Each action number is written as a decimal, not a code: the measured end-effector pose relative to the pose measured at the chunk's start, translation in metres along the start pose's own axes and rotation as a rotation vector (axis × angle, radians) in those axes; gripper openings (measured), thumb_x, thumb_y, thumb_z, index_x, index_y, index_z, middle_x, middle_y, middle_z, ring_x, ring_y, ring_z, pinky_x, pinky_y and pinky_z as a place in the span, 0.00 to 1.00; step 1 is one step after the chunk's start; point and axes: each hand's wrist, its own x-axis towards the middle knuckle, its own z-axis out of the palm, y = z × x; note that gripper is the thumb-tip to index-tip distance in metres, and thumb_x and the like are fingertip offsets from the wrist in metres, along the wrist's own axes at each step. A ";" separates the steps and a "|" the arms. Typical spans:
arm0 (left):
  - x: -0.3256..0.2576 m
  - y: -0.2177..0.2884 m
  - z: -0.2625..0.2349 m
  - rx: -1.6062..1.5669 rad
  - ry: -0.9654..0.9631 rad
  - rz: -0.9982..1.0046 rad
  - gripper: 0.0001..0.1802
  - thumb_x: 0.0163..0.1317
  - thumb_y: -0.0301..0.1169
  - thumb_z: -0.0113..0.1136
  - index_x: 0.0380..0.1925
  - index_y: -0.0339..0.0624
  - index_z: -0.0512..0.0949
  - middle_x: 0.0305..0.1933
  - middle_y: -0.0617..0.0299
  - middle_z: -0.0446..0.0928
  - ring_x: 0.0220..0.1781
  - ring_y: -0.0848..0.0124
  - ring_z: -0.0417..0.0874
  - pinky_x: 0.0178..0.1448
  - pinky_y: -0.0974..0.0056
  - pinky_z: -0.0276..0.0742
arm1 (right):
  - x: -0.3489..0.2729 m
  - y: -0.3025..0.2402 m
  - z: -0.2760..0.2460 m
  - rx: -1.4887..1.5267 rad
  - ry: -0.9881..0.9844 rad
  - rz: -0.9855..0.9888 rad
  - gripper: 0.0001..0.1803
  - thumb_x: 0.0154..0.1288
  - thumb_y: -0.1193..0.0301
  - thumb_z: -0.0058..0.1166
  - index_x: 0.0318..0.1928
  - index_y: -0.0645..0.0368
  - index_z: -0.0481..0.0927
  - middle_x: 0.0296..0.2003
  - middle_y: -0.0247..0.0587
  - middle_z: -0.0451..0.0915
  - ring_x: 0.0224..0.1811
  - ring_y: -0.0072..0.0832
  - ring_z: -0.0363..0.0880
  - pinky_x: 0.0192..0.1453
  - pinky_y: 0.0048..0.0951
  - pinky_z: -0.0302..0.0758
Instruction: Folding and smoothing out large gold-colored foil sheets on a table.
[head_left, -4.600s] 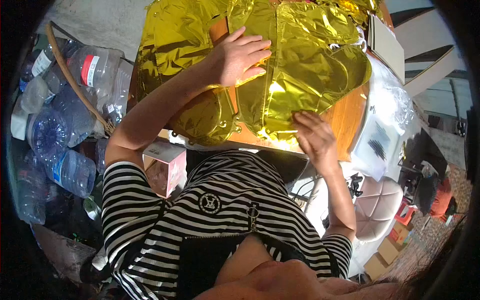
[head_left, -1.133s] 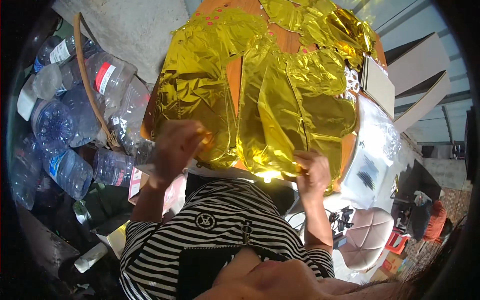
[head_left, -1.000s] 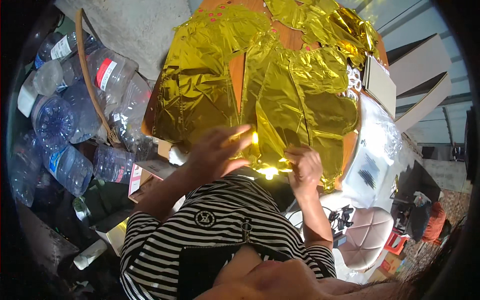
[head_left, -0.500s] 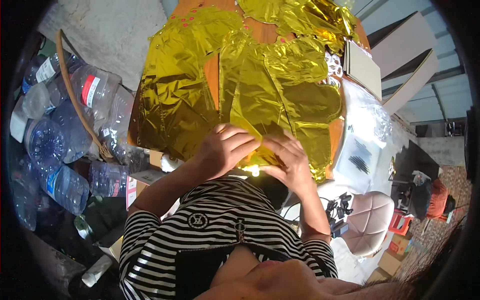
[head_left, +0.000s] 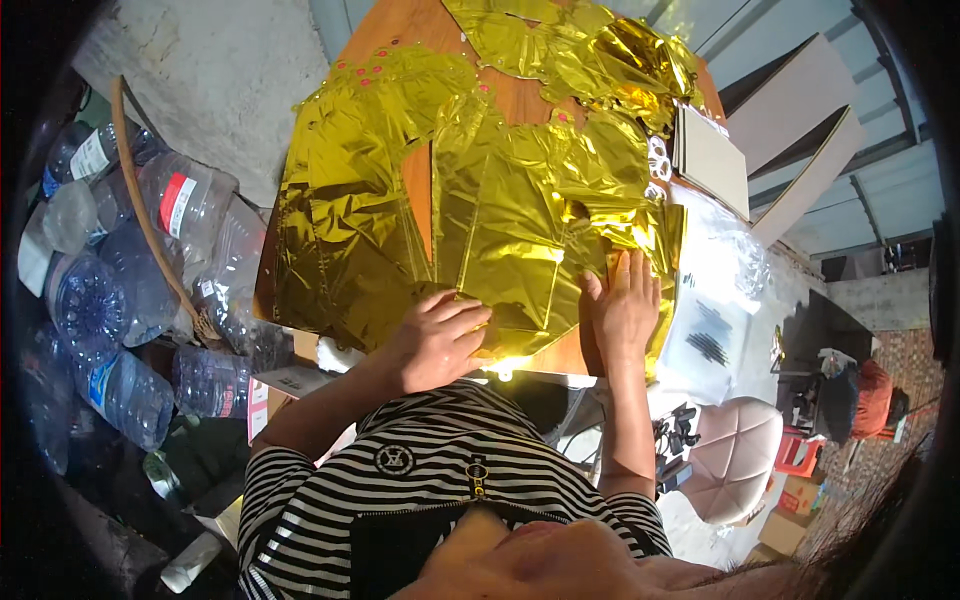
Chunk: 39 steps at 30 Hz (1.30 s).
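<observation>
Flat gold foil pieces (head_left: 500,240) with creases and seams overlap on the wooden table (head_left: 560,355). My left hand (head_left: 435,340) is at the near edge of the foil, its fingers curled together over the edge; the thumb tip is hidden. To the right, my right hand (head_left: 628,300) lies flat with fingers stretched out, pressing on the foil beside a bare strip of wood. Small pink-red dots (head_left: 377,69) show at the far edge of the left foil piece. A shiny crumpled gold heap (head_left: 640,60) lies at the far right of the table.
Large clear plastic bottles (head_left: 130,270) crowd the left side, with a curved wooden handle (head_left: 150,190) among them. Beige boards (head_left: 712,160), white rings (head_left: 658,158) and clear plastic bags (head_left: 715,300) line the table's right side. A pinkish cushioned seat (head_left: 735,460) stands at lower right.
My hands have moved apart from the middle of the foil's near edge. The right hand went right and forward and flattened out; the left went slightly toward me. The near foil has shifted, baring wood.
</observation>
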 end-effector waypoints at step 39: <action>0.001 0.003 0.013 -0.100 0.372 -0.117 0.09 0.53 0.23 0.70 0.36 0.43 0.86 0.49 0.61 0.88 0.53 0.67 0.88 0.62 0.56 0.80 | 0.172 0.133 -0.137 0.466 1.022 -0.081 0.11 0.69 0.76 0.59 0.49 0.66 0.85 0.42 0.44 0.88 0.42 0.32 0.87 0.45 0.27 0.83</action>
